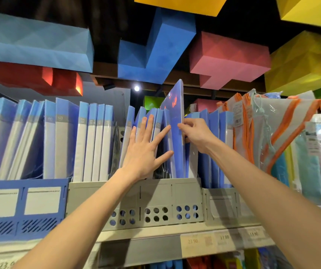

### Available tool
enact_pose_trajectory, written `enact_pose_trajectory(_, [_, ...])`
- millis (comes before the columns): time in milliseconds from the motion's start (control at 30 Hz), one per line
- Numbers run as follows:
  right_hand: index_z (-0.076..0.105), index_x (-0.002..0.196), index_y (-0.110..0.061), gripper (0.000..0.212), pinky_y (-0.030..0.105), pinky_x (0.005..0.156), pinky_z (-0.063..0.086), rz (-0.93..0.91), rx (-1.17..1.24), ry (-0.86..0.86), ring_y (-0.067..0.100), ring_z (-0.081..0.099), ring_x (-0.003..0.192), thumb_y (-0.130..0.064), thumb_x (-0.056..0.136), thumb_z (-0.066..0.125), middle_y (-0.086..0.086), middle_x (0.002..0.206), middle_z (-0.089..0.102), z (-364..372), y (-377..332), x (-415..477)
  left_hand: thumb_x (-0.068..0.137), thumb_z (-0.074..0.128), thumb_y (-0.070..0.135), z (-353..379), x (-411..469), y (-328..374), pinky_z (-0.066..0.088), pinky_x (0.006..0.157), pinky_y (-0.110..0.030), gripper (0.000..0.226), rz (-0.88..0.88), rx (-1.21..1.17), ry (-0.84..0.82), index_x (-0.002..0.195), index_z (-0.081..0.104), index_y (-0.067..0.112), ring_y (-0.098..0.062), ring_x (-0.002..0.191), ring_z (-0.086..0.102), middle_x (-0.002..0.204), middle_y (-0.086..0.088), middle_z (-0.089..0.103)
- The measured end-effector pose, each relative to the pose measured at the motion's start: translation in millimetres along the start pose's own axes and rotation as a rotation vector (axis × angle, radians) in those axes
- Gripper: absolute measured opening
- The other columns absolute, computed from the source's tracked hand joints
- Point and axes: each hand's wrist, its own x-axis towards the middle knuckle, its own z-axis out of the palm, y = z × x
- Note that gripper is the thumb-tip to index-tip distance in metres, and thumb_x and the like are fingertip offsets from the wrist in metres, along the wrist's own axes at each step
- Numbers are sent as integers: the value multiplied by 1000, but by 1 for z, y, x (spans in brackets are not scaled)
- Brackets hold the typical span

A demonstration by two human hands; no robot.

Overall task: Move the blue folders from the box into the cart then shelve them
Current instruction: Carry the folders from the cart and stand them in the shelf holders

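Note:
A blue folder (175, 117) stands higher than its neighbours, partly lowered into the grey file holder (155, 193) on the shelf. My right hand (196, 134) pinches its near edge at mid-height. With fingers spread and straight, my left hand (146, 150) presses flat against the upright blue folders (150, 117) just left of it, holding them aside. More blue folders fill the holder on both sides. No box or cart is in view.
A blue file holder (20, 204) with more folders stands at the left. Orange-zipped mesh pouches (268, 133) lean at the right. Price tags (223, 239) run along the shelf edge. Large coloured blocks (155, 51) hang overhead.

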Motion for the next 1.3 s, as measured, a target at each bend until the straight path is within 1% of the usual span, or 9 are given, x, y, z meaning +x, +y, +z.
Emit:
enact_pose_trajectory(200, [62, 124, -6, 30, 34, 78, 58, 19, 105, -135, 14, 63, 89, -15, 96, 65, -3, 90, 64, 3, 2, -42, 94, 30, 76, -1, -1, -1, -5, 125, -50, 77, 6, -3, 7, 156, -7, 48, -21, 151, -27, 165, -2, -25])
enact_pose_trajectory(333, [66, 101, -24, 12, 36, 86, 60, 73, 85, -301, 12, 67, 93, -16, 92, 70, -12, 92, 63, -9, 15, -57, 94, 30, 78, 0, 0, -1, -6, 124, -48, 79, 2, 17, 9, 156, -8, 48, -21, 151, -27, 165, -2, -25])
enact_pose_trajectory(500, [66, 107, -24, 10, 26, 83, 57, 115, 120, -359, 8, 64, 98, -27, 100, 58, -14, 103, 62, -11, 32, -66, 94, 28, 78, 1, 0, -3, -1, 125, -50, 77, 13, 7, 19, 156, -6, 48, -20, 152, -24, 166, -1, -22])
enact_pose_trajectory(667, [66, 125, -13, 32, 22, 70, 59, 141, 136, -234, 12, 69, 96, -23, 95, 67, -6, 103, 68, -5, 38, -68, 94, 30, 78, -2, 0, 0, -5, 124, -49, 77, 5, 8, 4, 156, -6, 49, -20, 152, -26, 166, -1, -23])
enact_pose_trajectory(767, [75, 103, -9, 18, 29, 69, 63, 151, 82, -5, 17, 73, 84, -20, 88, 75, 7, 101, 71, 2, 37, -71, 94, 33, 76, -6, 0, 4, -9, 123, -48, 78, -21, 0, -40, 156, -7, 50, -20, 150, -29, 165, 0, -26])
enact_pose_trajectory(867, [72, 80, -14, 7, 27, 71, 61, 9, -155, 169, 11, 68, 76, -16, 86, 76, 1, 82, 67, 5, 33, -78, 94, 41, 71, -11, 0, 10, -10, 124, -46, 78, -43, -95, -82, 157, 0, 49, -20, 151, -27, 166, 0, -23])
enact_pose_trajectory(1067, [71, 101, -10, 12, 5, 71, 37, -105, -259, 198, 4, 55, 87, -18, 92, 69, 0, 91, 67, 5, 29, -90, 97, 60, 44, -35, -24, 1, 9, 127, -43, 71, -27, -213, -54, 157, 25, 38, -16, 156, -4, 168, 0, 9])
enact_pose_trajectory(1167, [70, 109, -12, 17, 14, 78, 45, -170, -228, 242, 10, 60, 91, -17, 92, 68, 0, 97, 66, 12, 29, -96, 96, 65, 31, -49, -36, 1, 21, 124, -41, 63, -42, -237, -1, 153, 39, 32, -19, 154, 18, 162, -3, 32])
enact_pose_trajectory(1300, [69, 101, -15, 10, 11, 72, 45, -286, -77, 246, 8, 62, 85, -20, 93, 67, -1, 94, 68, 33, 11, -108, 96, 64, 23, -76, -49, 0, 57, 93, -43, 39, -219, -376, 152, 134, 56, 25, -16, 94, 73, 109, 1, 75])
